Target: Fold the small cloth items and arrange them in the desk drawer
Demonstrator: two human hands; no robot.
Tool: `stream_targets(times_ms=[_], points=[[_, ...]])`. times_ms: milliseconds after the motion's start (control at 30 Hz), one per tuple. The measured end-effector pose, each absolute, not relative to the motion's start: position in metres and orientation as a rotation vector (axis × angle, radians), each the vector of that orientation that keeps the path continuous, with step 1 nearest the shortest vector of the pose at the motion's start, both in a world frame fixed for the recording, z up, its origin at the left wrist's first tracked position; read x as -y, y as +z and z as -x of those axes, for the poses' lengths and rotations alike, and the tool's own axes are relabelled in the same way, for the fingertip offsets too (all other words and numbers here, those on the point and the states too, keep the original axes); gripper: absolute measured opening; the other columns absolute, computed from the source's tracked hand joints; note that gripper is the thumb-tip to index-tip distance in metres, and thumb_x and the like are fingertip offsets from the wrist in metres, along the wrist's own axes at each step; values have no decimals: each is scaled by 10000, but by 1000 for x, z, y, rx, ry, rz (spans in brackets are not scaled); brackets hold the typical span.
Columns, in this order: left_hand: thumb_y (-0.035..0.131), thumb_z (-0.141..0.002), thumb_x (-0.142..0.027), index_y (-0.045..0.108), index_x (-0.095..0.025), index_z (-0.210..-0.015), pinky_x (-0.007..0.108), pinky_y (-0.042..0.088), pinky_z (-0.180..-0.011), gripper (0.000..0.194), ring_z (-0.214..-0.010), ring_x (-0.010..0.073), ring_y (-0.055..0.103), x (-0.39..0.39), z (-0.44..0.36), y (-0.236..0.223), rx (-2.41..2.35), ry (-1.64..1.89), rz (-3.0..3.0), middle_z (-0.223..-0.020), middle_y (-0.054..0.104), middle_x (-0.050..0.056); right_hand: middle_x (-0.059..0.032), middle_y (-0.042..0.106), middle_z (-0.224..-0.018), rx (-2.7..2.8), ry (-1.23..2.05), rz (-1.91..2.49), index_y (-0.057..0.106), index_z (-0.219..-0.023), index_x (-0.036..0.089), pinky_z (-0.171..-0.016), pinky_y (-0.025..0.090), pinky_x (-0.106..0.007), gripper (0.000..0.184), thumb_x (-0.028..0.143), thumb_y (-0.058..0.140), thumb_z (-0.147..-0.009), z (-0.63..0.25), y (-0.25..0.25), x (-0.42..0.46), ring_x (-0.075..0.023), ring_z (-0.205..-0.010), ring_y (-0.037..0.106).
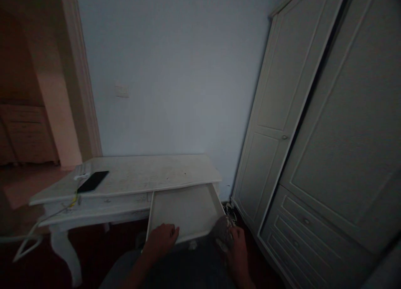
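A white desk (140, 174) stands against the wall, and its right drawer (184, 207) is pulled out and looks bare inside. My left hand (161, 239) rests on the drawer's front edge with its fingers curled over it. My right hand (236, 247) is beside the drawer's right front corner, closed on a crumpled grey cloth (223, 232).
A black phone (93, 181) and a small white object (82, 171) lie on the desk's left end, and a cable (73, 201) hangs off it. A tall white wardrobe (313, 134) fills the right. A doorway (34, 92) opens at left. The room is dim.
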State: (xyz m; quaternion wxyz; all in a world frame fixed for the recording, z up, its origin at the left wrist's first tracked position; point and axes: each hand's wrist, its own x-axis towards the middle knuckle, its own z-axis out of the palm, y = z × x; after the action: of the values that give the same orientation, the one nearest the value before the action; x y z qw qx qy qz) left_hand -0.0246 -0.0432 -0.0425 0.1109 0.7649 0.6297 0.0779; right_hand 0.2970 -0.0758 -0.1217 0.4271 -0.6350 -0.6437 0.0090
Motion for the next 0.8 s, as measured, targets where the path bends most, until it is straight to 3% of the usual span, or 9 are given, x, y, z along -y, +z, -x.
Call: stream_targets(times_ms=[200,433,533,667,800], points=[[289,-1059,-570,752,-231,-939,338,440,-824,586,-984,261,705,43,27,-41,-1757,242,-2302,-971,780,97,-133,584,-1155,1428,150,1634,622,-1246,239,-875,566,-442,390,500,597,-958,-255,-133,80,-332,-1005,665],[459,-964,-709,782,-254,-989,324,451,-832,558,-1016,255,701,40,37,-46,-1494,235,-2311,-1050,797,53,-148,574,-1393,1783,120,1533,579,-1434,274,-971,565,-403,702,410,823,-789,-206,-133,87,-352,-1218,648],[536,-908,-730,778,-258,-1015,327,459,-822,541,-1006,268,703,41,38,-45,-1549,210,-2305,-1072,790,66,-131,597,-1352,1852,101,1589,625,-1367,294,-945,569,-411,638,391,828,-770,-231,-128,84,-350,-1169,664],[586,-881,-681,770,-261,-1048,336,467,-838,489,-1029,284,702,42,36,-41,-1568,156,-2321,-1093,782,85,-118,590,-1277,1674,44,1675,624,-1340,289,-900,556,-416,517,394,727,-845,-281,-125,80,-336,-1127,644],[568,-880,-686,767,-247,-1022,339,471,-827,503,-1016,287,701,42,34,-39,-1590,151,-2314,-1082,782,94,-104,601,-1148,1440,100,1667,630,-1217,264,-835,534,-404,397,504,643,-900,-303,-124,81,-315,-1016,632]])
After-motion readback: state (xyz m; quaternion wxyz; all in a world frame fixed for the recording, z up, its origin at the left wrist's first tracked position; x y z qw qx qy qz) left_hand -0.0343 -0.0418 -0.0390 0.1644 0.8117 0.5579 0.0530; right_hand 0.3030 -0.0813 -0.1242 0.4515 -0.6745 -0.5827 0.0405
